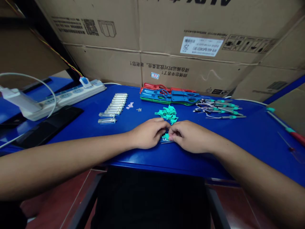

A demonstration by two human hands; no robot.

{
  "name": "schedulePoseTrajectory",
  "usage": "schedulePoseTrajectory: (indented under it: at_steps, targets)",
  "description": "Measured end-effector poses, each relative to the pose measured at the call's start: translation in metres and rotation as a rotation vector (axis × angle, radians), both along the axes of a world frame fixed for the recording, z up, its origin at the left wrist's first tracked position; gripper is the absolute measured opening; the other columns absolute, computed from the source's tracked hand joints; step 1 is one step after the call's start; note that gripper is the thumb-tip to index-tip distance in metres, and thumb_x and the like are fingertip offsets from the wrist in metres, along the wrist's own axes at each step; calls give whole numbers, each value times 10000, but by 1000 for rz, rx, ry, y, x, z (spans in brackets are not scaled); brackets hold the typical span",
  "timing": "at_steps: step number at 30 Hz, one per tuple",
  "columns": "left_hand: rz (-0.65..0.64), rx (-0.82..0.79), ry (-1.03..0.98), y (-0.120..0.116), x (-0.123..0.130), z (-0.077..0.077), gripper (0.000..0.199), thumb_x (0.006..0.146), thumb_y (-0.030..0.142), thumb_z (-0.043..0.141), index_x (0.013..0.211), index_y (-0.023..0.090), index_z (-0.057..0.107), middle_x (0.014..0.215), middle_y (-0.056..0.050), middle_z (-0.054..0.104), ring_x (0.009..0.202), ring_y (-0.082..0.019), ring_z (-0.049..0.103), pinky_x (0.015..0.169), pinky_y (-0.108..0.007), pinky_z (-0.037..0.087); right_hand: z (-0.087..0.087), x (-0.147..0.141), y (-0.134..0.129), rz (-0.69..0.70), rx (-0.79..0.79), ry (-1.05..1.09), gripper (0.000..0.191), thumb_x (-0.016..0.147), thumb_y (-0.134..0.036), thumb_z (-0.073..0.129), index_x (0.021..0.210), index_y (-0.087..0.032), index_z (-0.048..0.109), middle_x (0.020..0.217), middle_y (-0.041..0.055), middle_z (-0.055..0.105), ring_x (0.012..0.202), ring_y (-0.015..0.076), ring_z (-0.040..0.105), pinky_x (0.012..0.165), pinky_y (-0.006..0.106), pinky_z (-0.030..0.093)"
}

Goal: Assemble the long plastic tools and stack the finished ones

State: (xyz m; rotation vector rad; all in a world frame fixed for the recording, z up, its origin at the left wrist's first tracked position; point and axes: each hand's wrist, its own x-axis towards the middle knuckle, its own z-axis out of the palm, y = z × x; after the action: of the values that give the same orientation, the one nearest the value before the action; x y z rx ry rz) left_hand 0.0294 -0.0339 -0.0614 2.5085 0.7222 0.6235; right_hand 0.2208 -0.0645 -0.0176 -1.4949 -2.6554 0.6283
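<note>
At the front edge of the blue workbench, the left hand and right hand close over a small teal plastic piece

From my remote view, the small teal plastic piece sits between both hands near the middle of the bench, just above a dark blue card and a thin metal strip. The right hand's fingertips look pressed onto it. The left hand's fingers curl in against them, but knuckles hide the contact, so I cannot tell whether they pinch it too. A weak pinch could let something this small slip and vanish into the heap of teal plastic clips just ahead. With the edge so close, a dropped strip could fall to the floor. A wide wrist movement could scatter that heap, nudge the row of clear tubes, or snag the thin wires on the teal-collared probes
</note>
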Motion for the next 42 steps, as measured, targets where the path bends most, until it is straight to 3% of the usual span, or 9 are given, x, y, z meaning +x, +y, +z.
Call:
schedulePoseTrajectory:
  at_steps: [9,13,17,25,28,33,36,39,42]
  targets:
    - [-4,-13,3,1,0,1,217,934,98,468,1030,169,649,977,-64,657,921,-175,613,841,-322,510,0,5,3,-13,16,70,147,867,-269,647,772,-215,746,783,28,735,701,161,617,626,279,386]
    - [-8,4,13,0,-2,2,261,964,132,448,1100,179,665,984,-68,647,948,-180,613,846,-327,514,10,33,16,-51,-7,192,270,870,-441,641,772,-219,759,753,10,737,682,157,632,630,276,427]
    - [-25,-21,29,2,-2,4,276,972,148,446,1106,193,683,960,-63,641,916,-173,616,829,-323,516,21,68,31,-122,132,248,362,901,-511,566,790,-213,738,797,24,744,747,173,658,703,294,471]
    - [-3,1,-17,5,-6,18,270,995,235,448,1101,201,694,970,-59,672,923,-170,634,836,-332,524,20,69,29,167,41,193,242,918,-365,569,956,-200,742,912,42,731,806,160,653,769,298,490]
    - [111,51,-128,9,-15,33,276,1003,322,459,1084,207,696,993,-54,699,934,-176,645,849,-339,524,15,65,29,128,121,229,219,925,-332,558,943,-196,728,916,44,727,821,165,654,790,312,495]
    - [445,67,-504,27,-38,58,357,1007,446,430,1136,199,655,925,-49,694,833,-157,644,773,-285,530,4,66,38,-146,432,404,209,903,-309,576,1015,-195,711,970,70,726,861,204,661,795,357,510]
    - [615,202,-720,43,-56,69,369,1013,468,384,1163,219,612,955,-50,675,838,-146,630,755,-256,516,0,66,42,-249,561,545,270,883,-299,595,1120,-194,671,1026,84,706,875,212,663,805,369,527]
    - [717,288,-538,56,-78,79,373,998,460,387,1125,212,634,935,-48,683,815,-151,618,727,-254,487,-1,66,43,-310,617,605,252,879,-298,593,1098,-199,669,1027,83,710,880,212,669,819,368,532]
    - [696,292,-4,68,-100,83,321,888,455,556,957,184,713,860,-40,701,774,-169,610,701,-266,442,-2,68,45,-335,623,592,232,874,-301,590,1062,-196,678,986,78,719,864,212,676,810,365,535]
